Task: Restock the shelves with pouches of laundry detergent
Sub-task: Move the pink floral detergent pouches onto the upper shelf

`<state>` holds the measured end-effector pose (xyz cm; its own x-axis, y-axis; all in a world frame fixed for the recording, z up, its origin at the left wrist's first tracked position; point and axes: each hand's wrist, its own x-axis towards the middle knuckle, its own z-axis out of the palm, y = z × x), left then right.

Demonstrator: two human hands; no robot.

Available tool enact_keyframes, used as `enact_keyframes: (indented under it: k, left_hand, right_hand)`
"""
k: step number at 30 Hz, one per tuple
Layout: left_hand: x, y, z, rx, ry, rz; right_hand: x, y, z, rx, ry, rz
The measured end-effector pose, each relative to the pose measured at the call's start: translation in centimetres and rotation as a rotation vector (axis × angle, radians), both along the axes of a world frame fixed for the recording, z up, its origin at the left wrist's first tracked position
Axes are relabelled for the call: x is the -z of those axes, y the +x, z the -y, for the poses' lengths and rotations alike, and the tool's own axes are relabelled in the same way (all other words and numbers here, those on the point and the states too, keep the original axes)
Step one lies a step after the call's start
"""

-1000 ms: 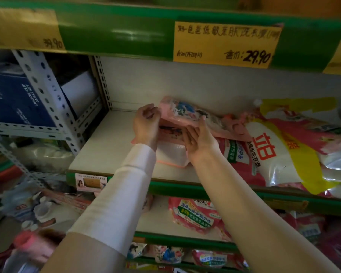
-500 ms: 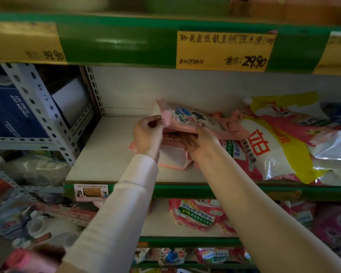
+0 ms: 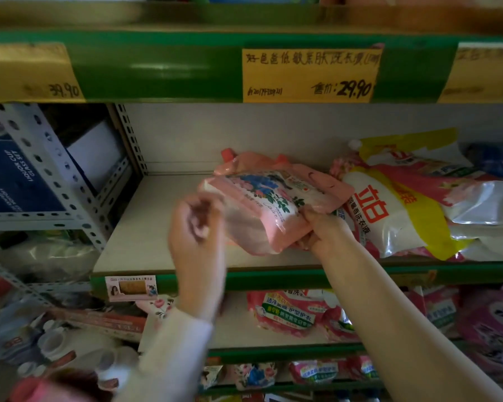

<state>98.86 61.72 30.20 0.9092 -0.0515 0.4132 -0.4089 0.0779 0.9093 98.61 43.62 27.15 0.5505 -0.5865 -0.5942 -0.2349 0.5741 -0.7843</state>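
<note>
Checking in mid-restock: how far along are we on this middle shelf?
Done: yellow-and-white pouches lie piled at the right end of the shelf, and pink pouches sit on the shelf below. In hand: the right hand grips the near end of a pink floral pouch, another pink pouch right behind it; the left hand is blurred, contact unclear. Left: the shelf's left part is bare board, probably room for more.

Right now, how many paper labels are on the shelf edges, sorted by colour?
Yellow signs on the upper green rail: 3
Pink-and-white label on the rail below: 1
Total: 4
A dim yellowish patch further right on that lower rail is too unclear to count.
</note>
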Motion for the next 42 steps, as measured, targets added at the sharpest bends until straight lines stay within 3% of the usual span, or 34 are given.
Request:
enact_keyframes:
  k: [3, 7, 10, 15, 16, 18, 22, 24, 26, 31, 38, 42]
  left_hand:
    - [-1.8, 6.9, -0.1, -0.009, 0.224, -0.005]
    - [-2.4, 13.4, 2.6, 0.338, 0.552, -0.215]
    - [-2.3, 14.3, 4.3, 0.449, 0.875, -0.308]
    - [-1.7, 15.2, 5.2, 0.535, 1.057, -0.272]
    - [-1.4, 15.0, 5.2, 0.558, 1.056, -0.269]
    - [-0.8, 14.2, 5.0, 0.554, 1.009, -0.262]
    - [0.5, 12.7, 4.0, 0.54, 0.839, -0.277]
    - [0.5, 12.0, 3.4, 0.556, 0.758, -0.314]
    - [0.2, 11.7, 3.1, 0.54, 0.72, -0.34]
    - [0.7, 11.7, 3.8, 0.377, 0.658, -0.34]
    - [3.4, 10.7, 2.8, 0.489, 0.052, -0.414]
    - [3.7, 11.5, 2.3, 0.525, -0.058, -0.47]
  right_hand:
    - [0.0, -0.7, 0.5, -0.025, -0.072, 0.0]
    - [0.1, -0.5, 0.8, -0.024, -0.081, -0.029]
    - [0.5, -0.1, 0.9, 0.002, -0.097, -0.028]
    - [-0.7, 0.7, 0.4, 0.062, -0.238, -0.126]
    - [-1.0, 0.8, -0.1, 0.083, -0.284, -0.174]
    - [-1.5, 0.8, -0.9, -0.042, -0.567, -0.246]
    - [-1.3, 0.1, 0.0, -0.053, -0.476, -0.177]
    - [-1.4, -0.7, 0.0, 0.032, -0.333, -0.043]
    - [-1.3, -0.8, 0.0, 0.035, -0.326, 0.032]
    - [-1.7, -0.2, -0.1, -0.02, -0.385, 0.113]
    - [-1.6, 1.4, 0.3, -0.173, -0.528, 0.182]
    - [-0.8, 2.4, 1.0, -0.214, -0.586, 0.286]
